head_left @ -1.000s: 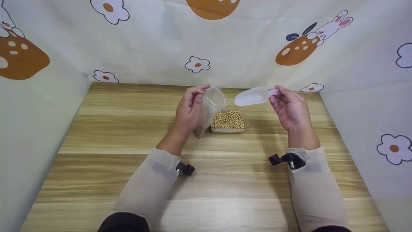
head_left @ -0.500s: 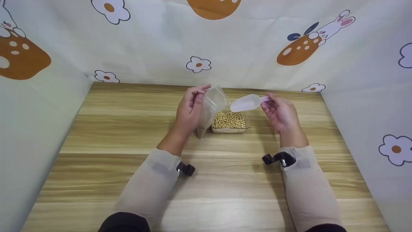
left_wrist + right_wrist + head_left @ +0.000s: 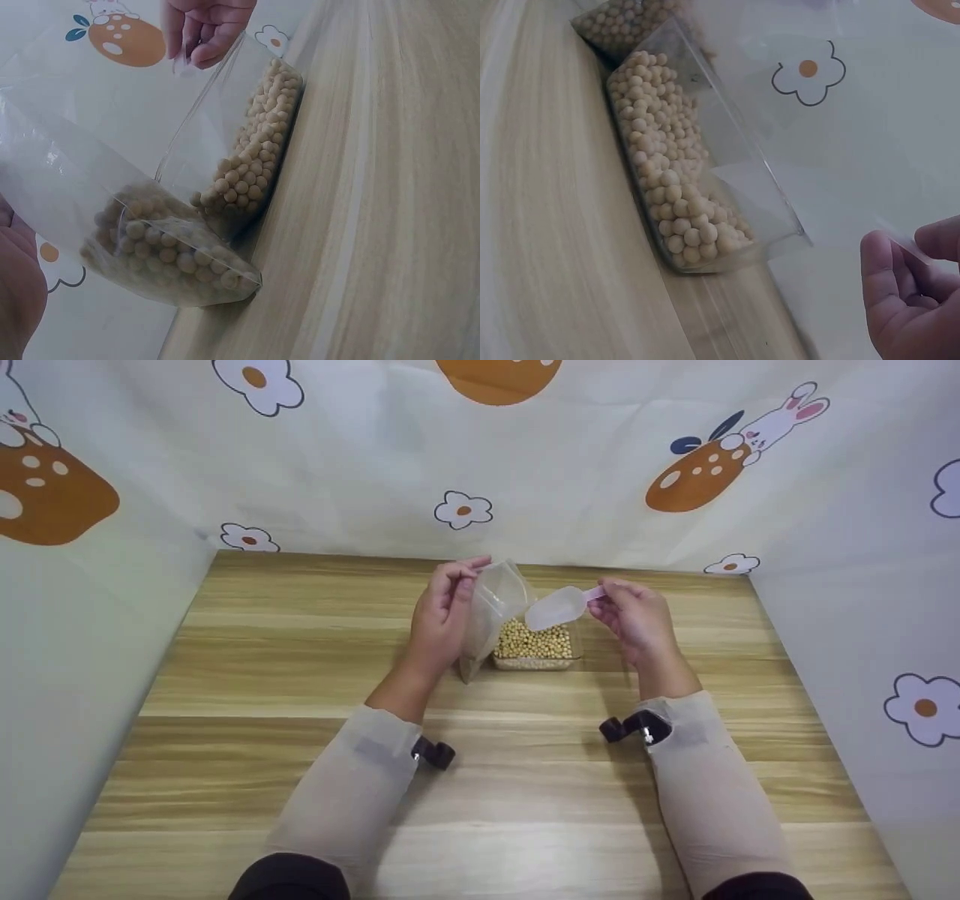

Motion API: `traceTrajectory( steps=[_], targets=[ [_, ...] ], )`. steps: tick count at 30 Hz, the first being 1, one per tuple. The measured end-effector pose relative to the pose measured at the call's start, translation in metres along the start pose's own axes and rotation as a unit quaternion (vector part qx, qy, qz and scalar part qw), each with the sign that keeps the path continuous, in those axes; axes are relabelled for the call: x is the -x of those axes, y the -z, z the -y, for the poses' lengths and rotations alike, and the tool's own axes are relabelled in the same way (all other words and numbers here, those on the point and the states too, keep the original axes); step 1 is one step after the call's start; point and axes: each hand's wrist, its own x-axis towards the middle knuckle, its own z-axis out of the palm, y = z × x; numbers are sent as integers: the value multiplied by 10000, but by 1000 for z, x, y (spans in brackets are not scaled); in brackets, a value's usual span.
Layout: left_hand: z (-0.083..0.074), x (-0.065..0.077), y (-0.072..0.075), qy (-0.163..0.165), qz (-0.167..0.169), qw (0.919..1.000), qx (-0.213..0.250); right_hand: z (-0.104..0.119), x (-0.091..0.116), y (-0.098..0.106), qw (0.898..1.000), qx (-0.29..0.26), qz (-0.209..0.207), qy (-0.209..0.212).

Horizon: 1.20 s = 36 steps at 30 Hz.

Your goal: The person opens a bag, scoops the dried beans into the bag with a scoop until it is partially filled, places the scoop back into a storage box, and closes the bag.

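My left hand (image 3: pixel 439 615) grips a clear plastic bag (image 3: pixel 480 634) near its open mouth, holding it upright. Round tan beans (image 3: pixel 187 259) gather in the bag's bottom, as the left wrist view shows. Just to the right stands a clear rectangular container (image 3: pixel 576 646), filled with soybeans (image 3: pixel 536 639). Between thumb and fingers, my right hand (image 3: pixel 639 619) pinches the handle of a translucent white scoop (image 3: pixel 555 610). The scoop's bowl tilts down to the left over the container's back part, its tip close to the bag's mouth. No beans show in the bowl.
The container and bag are on a wood-grain table (image 3: pixel 285 660). Light fabric walls (image 3: pixel 360 457) printed with flowers and rabbits enclose the back and both sides. A black camera mount sits on each wrist, the left mount (image 3: pixel 433 752) and the right mount (image 3: pixel 634 727).
My right hand has brought the scoop left and down, from beside the container to over the beans, tipping it more steeply. My left hand and the bag stay nearly still.
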Motion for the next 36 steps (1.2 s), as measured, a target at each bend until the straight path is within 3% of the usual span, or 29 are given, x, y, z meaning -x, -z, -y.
traceTrajectory(
  steps=[17,29,36],
  targets=[
    [-1,1,0,-51,66,9999,90,-1,-4,-19,9918,1215,384,134],
    [0,1,0,-16,52,9999,147,-9,-5,-24,9890,1240,705,-387],
    [0,0,0,-82,41,9999,116,-12,-2,-24,9892,1167,692,-560]
  ],
)
